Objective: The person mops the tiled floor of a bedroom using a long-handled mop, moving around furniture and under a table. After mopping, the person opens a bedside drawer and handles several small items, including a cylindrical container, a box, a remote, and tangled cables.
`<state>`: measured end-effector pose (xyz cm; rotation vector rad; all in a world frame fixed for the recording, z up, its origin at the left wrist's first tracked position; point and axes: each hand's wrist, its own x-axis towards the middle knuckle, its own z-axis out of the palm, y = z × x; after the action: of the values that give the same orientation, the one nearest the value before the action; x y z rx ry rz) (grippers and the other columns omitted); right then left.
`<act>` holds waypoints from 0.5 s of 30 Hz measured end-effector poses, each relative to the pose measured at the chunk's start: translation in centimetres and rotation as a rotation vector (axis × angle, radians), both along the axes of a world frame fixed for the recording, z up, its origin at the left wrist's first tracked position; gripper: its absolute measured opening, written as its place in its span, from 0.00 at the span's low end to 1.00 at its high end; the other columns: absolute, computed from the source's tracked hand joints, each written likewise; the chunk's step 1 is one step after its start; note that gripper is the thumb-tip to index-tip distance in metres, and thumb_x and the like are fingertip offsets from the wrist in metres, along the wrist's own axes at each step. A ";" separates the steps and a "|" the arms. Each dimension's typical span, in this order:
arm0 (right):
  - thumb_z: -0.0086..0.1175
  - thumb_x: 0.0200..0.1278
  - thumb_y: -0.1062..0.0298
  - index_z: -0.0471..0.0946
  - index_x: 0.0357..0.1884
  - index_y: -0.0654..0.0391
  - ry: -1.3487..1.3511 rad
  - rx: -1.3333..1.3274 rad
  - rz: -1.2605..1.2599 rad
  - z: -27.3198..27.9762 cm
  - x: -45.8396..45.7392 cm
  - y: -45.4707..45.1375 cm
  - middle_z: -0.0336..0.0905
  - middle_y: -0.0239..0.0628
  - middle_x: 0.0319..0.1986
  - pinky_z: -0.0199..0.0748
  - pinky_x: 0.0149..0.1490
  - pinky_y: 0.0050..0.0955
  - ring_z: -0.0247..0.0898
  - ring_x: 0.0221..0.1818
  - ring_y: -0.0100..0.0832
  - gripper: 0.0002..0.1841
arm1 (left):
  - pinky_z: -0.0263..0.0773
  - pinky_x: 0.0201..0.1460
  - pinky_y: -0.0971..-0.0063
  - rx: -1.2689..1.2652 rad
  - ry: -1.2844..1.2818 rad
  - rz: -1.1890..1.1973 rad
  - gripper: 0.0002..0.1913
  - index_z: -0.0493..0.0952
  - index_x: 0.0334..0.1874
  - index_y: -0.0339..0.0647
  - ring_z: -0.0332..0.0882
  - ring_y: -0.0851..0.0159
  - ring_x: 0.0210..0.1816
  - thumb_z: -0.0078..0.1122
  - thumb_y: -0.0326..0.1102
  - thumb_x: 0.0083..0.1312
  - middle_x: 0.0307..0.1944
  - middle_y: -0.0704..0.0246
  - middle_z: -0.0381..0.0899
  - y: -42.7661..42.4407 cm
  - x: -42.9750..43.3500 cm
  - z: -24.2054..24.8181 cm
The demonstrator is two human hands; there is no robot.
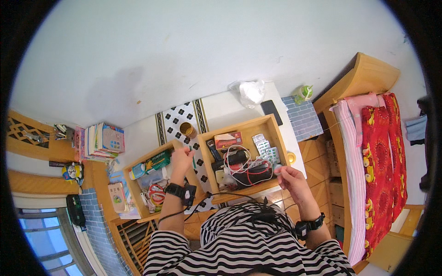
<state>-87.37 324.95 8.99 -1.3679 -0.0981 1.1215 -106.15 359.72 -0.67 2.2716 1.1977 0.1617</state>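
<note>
My left hand (182, 160) is over the right side of the left wooden drawer (133, 193), its fingers pinched at a slim green pen-like stick (194, 163). In that drawer lie a green box (158, 163), a white-and-blue container (137, 171) and red-handled scissors (157, 194). My right hand (293, 182) is at the near right corner of the right wooden drawer (238, 128), thumb and fingers closed at a small round greyish item (277, 167). This drawer holds a red box (228, 139), blister packs of capsules (265, 147), a coiled white cable (238, 169) and black items.
Both drawers rest on a white table (221, 112) with a patterned runner (179, 115). A brown cup (188, 129), white plastic bag (251, 94), black flat device (271, 112) and gold round item (291, 158) surround them. Books (105, 139) stand left; a bed (380, 165) is right.
</note>
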 end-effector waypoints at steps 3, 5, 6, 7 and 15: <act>0.49 0.72 0.60 0.79 0.43 0.58 0.013 -0.053 -0.032 -0.5 -0.3 -1.0 0.73 0.24 0.23 0.57 0.29 0.14 0.61 0.22 0.16 0.13 | 0.76 0.41 0.58 0.016 0.176 -0.013 0.15 0.80 0.34 0.29 0.80 0.45 0.36 0.63 0.39 0.58 0.31 0.50 0.81 0.5 -0.3 -4.1; 0.49 0.72 0.61 0.79 0.43 0.59 0.032 -0.092 -0.054 -0.7 -0.4 -1.4 0.73 0.24 0.23 0.58 0.29 0.14 0.61 0.22 0.17 0.13 | 0.75 0.43 0.56 0.011 0.272 -0.038 0.14 0.80 0.32 0.28 0.80 0.44 0.39 0.63 0.37 0.58 0.33 0.49 0.81 0.6 0.2 -6.1; 0.48 0.73 0.62 0.79 0.42 0.60 0.039 -0.081 -0.059 -0.7 -0.5 -1.5 0.72 0.25 0.23 0.59 0.30 0.15 0.61 0.23 0.17 0.12 | 0.75 0.43 0.56 0.000 0.282 -0.035 0.14 0.80 0.32 0.28 0.80 0.44 0.40 0.64 0.36 0.57 0.34 0.48 0.81 0.7 0.4 -6.8; 0.48 0.73 0.62 0.79 0.42 0.60 0.039 -0.085 -0.070 -0.7 -0.5 -1.5 0.72 0.25 0.23 0.59 0.30 0.15 0.61 0.23 0.17 0.12 | 0.75 0.43 0.56 -0.006 0.293 -0.046 0.14 0.80 0.32 0.27 0.79 0.44 0.40 0.64 0.36 0.57 0.34 0.48 0.81 0.9 0.8 -7.5; 0.50 0.72 0.62 0.78 0.42 0.60 0.044 -0.059 -0.148 -1.2 -0.4 -2.4 0.72 0.25 0.23 0.58 0.30 0.15 0.61 0.23 0.18 0.12 | 0.75 0.42 0.57 0.135 0.259 -0.036 0.09 0.80 0.34 0.30 0.79 0.45 0.39 0.61 0.31 0.58 0.33 0.49 0.81 0.6 2.3 -6.1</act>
<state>-87.78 322.53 7.81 -1.3793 0.0681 1.0363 -103.88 360.27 -6.77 2.4883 1.3080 -0.0701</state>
